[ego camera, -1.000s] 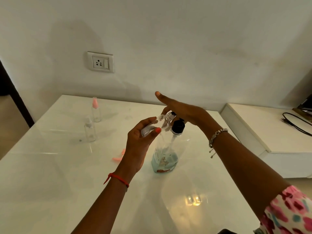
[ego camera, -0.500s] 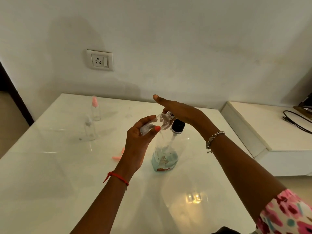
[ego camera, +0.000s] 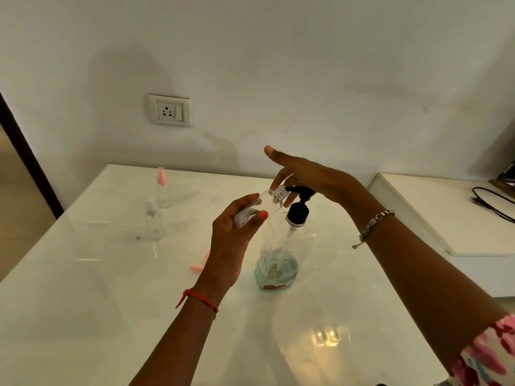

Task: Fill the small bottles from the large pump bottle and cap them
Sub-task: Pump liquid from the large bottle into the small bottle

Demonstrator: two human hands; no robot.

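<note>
The large clear pump bottle [ego camera: 280, 260] stands mid-table, with a little blue liquid at its bottom and a black pump head [ego camera: 300, 200]. My left hand [ego camera: 232, 240] grips a small clear bottle [ego camera: 260, 206], tilted with its open neck right at the pump's spout. Flat and with fingers straight, my right hand [ego camera: 312, 176] rests its palm on top of the pump head. Two more small bottles stand at the far left: one with a pink cap [ego camera: 162, 188], one with a clear cap [ego camera: 152, 220]. A pink cap [ego camera: 199, 264] lies on the table, partly hidden by my left wrist.
The glossy white table [ego camera: 83, 316] meets a white wall with a power socket [ego camera: 170, 110]. A lower white shelf [ego camera: 446, 213] stands to the right with a black cable [ego camera: 490, 200] on it.
The pump head has risen from its pressed-down position and my right hand has lifted with it. My left hand keeps the small bottle at the spout.
</note>
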